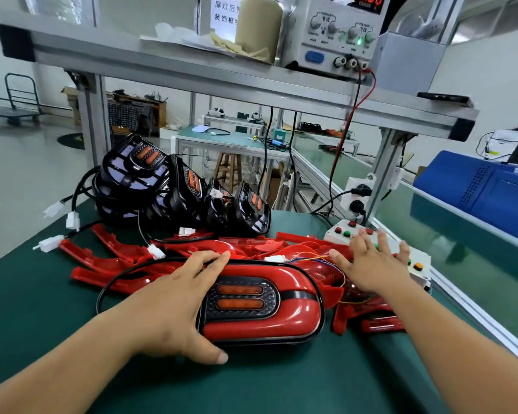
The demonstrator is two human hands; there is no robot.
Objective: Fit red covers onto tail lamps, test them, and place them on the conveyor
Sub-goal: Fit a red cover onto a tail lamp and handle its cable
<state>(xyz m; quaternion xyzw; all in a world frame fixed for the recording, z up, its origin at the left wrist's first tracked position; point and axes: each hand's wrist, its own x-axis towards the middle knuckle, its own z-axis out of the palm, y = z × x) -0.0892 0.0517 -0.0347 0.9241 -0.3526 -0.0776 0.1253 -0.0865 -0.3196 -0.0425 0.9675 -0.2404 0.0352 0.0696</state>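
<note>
I see the green bench under the red-covered tail lamp, which lies flat on it. The conveyor runs off to the lamp's right, well apart. The power supply sits on a shelf above and behind the lamp, display lit. Bare black lamps stand behind it to the left, and loose red covers lie just behind and to its right. My left hand grips the lamp's left end, thumb on the near edge. My right hand, fingers spread straight, is over the white button box right of the lamp; I can't tell whether it presses.
</note>
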